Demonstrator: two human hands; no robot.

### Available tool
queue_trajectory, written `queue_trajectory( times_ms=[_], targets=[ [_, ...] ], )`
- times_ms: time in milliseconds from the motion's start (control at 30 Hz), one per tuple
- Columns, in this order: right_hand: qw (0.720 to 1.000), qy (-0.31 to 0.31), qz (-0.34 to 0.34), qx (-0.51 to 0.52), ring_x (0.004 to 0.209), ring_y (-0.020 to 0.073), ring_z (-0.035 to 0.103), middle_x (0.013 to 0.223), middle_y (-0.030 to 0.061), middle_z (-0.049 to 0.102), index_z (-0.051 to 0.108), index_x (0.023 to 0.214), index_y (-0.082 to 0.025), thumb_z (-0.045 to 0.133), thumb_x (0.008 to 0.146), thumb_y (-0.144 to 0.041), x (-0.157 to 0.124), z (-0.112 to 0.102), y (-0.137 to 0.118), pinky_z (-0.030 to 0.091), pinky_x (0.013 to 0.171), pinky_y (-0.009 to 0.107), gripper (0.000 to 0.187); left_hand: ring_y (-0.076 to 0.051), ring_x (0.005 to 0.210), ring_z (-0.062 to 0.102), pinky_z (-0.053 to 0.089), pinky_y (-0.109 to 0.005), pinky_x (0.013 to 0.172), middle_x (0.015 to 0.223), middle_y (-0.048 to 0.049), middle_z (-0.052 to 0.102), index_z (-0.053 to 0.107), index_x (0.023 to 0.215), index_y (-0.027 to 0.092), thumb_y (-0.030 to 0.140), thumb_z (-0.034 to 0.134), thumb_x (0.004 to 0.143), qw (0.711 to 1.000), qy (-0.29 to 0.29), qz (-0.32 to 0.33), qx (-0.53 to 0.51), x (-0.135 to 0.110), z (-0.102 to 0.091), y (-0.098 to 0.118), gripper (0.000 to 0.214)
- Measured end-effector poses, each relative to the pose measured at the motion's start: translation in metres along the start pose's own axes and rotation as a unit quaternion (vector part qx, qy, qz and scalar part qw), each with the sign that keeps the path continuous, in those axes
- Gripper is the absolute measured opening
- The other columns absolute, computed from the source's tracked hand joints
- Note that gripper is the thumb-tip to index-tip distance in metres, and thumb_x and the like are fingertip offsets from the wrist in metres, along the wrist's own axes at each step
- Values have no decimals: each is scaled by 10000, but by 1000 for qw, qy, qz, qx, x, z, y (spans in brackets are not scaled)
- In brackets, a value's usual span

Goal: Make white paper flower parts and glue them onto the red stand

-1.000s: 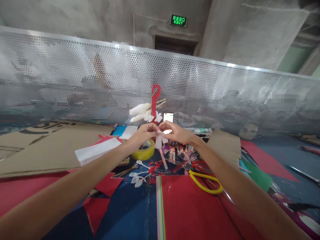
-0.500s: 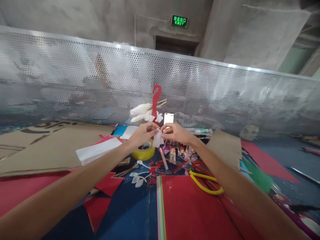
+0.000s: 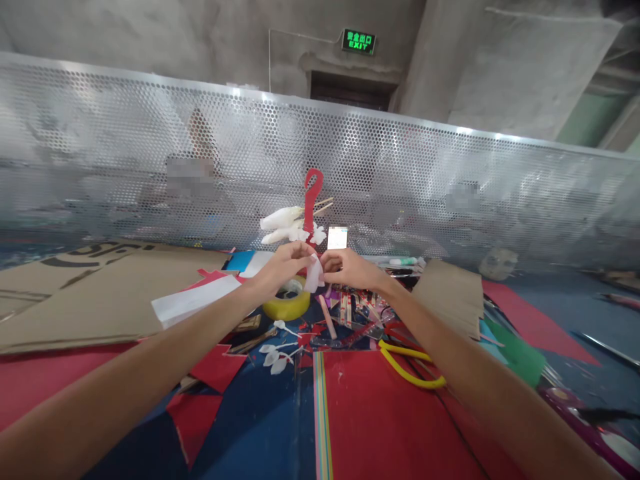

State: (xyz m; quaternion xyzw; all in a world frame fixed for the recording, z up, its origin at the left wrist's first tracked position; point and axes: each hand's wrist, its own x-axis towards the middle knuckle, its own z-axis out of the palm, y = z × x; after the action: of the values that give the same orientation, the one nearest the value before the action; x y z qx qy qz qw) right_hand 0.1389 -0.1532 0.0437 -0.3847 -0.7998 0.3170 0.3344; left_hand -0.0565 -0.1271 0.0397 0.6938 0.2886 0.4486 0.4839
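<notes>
A small piece of thin white paper hangs between my two hands over the cluttered table. My left hand pinches its upper left side between thumb and fingers. My right hand is closed at the paper's right edge, thumb and fingertips together. Just below my left hand lies a roll of yellow tape. Behind the hands stands a red cut-out with a hooked top, with white paper flowers at its base. White leaf-shaped pieces on stems lie nearer to me.
Brown cardboard covers the left side, with a folded white strip on it. Red sheets and yellow-handled scissors lie at front right. A lit phone leans by the perforated metal panel at the back.
The white paper has turned and shifted slightly left between my fingers. My right fingers have moved a little down along its edge. The other things stay where they were.
</notes>
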Motion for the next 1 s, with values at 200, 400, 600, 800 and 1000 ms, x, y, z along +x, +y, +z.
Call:
queue_trajectory(
  times_ms=[200, 400, 600, 800, 1000],
  targets=[
    [996, 33, -25, -80, 692, 129, 568, 746, -3, 639, 655, 851, -131, 609, 723, -167, 2, 3, 2, 439, 672, 244, 141, -115, 683, 585, 468, -251, 658, 756, 2, 617, 620, 829, 154, 254, 779, 681, 995, -13, -54, -79, -4, 1, 6, 239],
    [984, 78, -31, -158, 676, 125, 556, 735, -3, 644, 668, 797, -133, 601, 725, -155, 1, 5, -1, 419, 659, 232, 101, -128, 740, 625, 488, -254, 699, 842, -46, 684, 698, 951, 142, 224, 784, 687, 993, -28, -69, -95, 0, -3, 1, 290],
    [988, 66, -28, -136, 719, 146, 608, 776, 19, 696, 717, 833, -125, 628, 756, -170, 0, 6, -3, 445, 681, 237, 126, -151, 778, 640, 509, -292, 753, 884, -74, 709, 739, 943, 151, 321, 798, 717, 993, -41, -61, -94, 1, -5, -5, 289],
    [999, -40, -23, 10, 847, 195, 669, 886, 51, 741, 732, 985, -112, 684, 797, -268, -1, 5, 0, 501, 774, 281, 249, -141, 725, 612, 490, -273, 685, 804, -46, 679, 727, 879, 156, 376, 818, 686, 996, -27, -46, -67, 1, -5, -6, 307],
    [978, -164, 52, 115, 1014, 192, 656, 1148, 99, 702, 639, 1199, -155, 741, 802, -334, -7, -3, -3, 527, 862, 303, 447, -130, 697, 586, 443, -251, 645, 779, -29, 672, 707, 872, 151, 389, 763, 730, 1000, -6, -15, 18, 1, -5, -6, 283]
  ],
)
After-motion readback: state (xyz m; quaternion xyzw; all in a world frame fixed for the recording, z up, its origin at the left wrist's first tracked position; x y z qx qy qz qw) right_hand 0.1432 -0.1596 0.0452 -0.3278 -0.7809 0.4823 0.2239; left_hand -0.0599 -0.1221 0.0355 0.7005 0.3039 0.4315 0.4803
